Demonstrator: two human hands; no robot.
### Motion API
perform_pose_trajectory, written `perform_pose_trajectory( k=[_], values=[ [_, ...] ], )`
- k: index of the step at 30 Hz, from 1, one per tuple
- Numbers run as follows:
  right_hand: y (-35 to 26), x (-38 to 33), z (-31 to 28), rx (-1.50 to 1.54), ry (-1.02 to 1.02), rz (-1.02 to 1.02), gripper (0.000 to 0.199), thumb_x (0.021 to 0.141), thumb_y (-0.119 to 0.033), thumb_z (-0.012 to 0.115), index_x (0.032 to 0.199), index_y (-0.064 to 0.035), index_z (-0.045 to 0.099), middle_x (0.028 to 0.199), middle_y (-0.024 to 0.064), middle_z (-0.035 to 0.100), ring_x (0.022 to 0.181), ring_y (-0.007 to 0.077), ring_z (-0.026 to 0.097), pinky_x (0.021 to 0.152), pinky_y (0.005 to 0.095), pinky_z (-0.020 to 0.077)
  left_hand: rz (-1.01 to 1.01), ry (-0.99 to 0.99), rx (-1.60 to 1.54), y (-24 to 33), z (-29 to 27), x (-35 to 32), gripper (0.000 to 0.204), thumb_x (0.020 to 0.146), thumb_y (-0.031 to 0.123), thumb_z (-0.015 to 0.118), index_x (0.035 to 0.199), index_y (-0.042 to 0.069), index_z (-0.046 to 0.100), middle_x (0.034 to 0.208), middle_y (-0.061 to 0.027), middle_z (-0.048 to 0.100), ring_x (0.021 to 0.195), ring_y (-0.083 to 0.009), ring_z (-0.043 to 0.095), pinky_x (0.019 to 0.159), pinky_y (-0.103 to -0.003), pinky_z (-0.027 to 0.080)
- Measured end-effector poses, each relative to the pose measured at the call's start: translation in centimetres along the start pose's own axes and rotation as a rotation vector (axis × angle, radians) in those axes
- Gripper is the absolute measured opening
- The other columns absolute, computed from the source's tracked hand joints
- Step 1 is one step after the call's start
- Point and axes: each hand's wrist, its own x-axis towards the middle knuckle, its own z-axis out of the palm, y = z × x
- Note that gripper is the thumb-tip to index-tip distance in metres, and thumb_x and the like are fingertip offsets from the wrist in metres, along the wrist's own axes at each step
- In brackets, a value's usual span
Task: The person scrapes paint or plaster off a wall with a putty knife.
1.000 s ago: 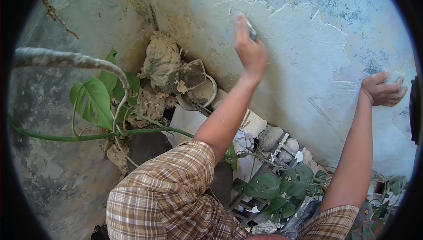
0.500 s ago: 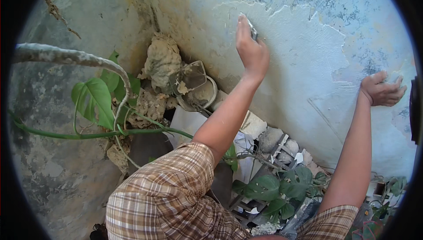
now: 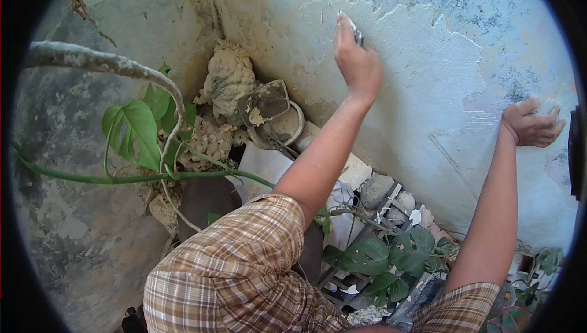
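Observation:
My left hand (image 3: 359,64) is raised against the wall (image 3: 428,82), its fingers closed round a thin, flat, grey scraper (image 3: 355,32). Only the edge of the scraper shows beside the fingers; the rest is hidden by the hand. A smooth pale patch of plaster or filler (image 3: 422,45), with a ragged raised rim, spreads over the wall to the right of that hand. Farther right, my right hand (image 3: 533,124) leans on the wall, fingers spread and loosely bent. Whitish smears mark its fingertips, and it grips nothing that I can see.
A lumpy beige mass (image 3: 229,82) fills the corner, beside a round bucket (image 3: 287,128) with a clear container on it. A thick stem (image 3: 110,61) and green leaves (image 3: 137,131) cross on the left. Stones (image 3: 376,191) and broken pieces line the wall's foot, near more leaves (image 3: 367,256).
My left hand has shifted slightly right along the wall with the scraper. My right hand stays in the same place. The view itself has tilted a little.

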Motion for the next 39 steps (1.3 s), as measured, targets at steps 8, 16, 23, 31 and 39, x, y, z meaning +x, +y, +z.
perform_pose_trajectory(
  k=[8, 16, 23, 31, 39],
  values=[
    [-0.2, -0.1, 0.0, 0.006, -0.013, 0.001, 0.053, 0.082, -0.038, 0.049, 0.126, -0.0093, 0.043, 0.133, 0.0233, 0.037, 0.123, 0.0385, 0.035, 0.099, 0.0553, 0.0255, 0.044, -0.058, 0.050, 0.1, -0.8, 1.2, 0.056, 0.075, -0.014, 0.042, 0.131, -0.015, 0.041, 0.133, -0.0312, 0.045, 0.128, -0.0424, 0.040, 0.112, -0.042, 0.028],
    [-0.2, 0.0, -0.2, 0.011, -0.021, 0.002, 0.054, 0.082, -0.039, 0.049, 0.126, -0.0090, 0.043, 0.133, 0.0239, 0.036, 0.123, 0.0386, 0.035, 0.099, 0.0550, 0.0253, 0.124, -0.056, 0.137, -0.7, -0.7, 1.3, 0.056, 0.074, -0.016, 0.040, 0.129, -0.015, 0.041, 0.130, -0.0320, 0.047, 0.126, -0.0431, 0.042, 0.110, -0.043, 0.030],
    [0.0, 0.2, -0.1, -0.002, -0.019, -0.009, 0.053, 0.082, -0.039, 0.049, 0.125, -0.0085, 0.044, 0.133, 0.0236, 0.037, 0.124, 0.0382, 0.035, 0.099, 0.0543, 0.0260, 0.108, -0.032, 0.114, -0.3, -0.5, 1.1, 0.053, 0.072, -0.011, 0.043, 0.125, -0.013, 0.048, 0.124, -0.0295, 0.054, 0.118, -0.0427, 0.051, 0.103, -0.042, 0.038],
    [-0.5, 0.2, -0.3, 0.001, 0.004, 0.003, 0.052, 0.083, -0.039, 0.048, 0.125, -0.0082, 0.044, 0.132, 0.0231, 0.038, 0.122, 0.0383, 0.037, 0.098, 0.0547, 0.0265, 0.119, 0.047, 0.087, -1.1, -0.1, 3.0, 0.052, 0.073, -0.011, 0.043, 0.124, -0.013, 0.049, 0.117, -0.0317, 0.056, 0.111, -0.0445, 0.054, 0.099, -0.043, 0.040],
    [-0.4, 0.2, -0.1, -0.003, -0.013, 0.006, 0.052, 0.083, -0.039, 0.047, 0.125, -0.0086, 0.044, 0.132, 0.0231, 0.038, 0.122, 0.0386, 0.037, 0.098, 0.0548, 0.0265, 0.176, 0.139, 0.212, -0.3, 0.8, 2.9, 0.051, 0.073, -0.011, 0.041, 0.124, -0.012, 0.049, 0.105, -0.0301, 0.062, 0.102, -0.0456, 0.059, 0.092, -0.042, 0.044]
  ],
)
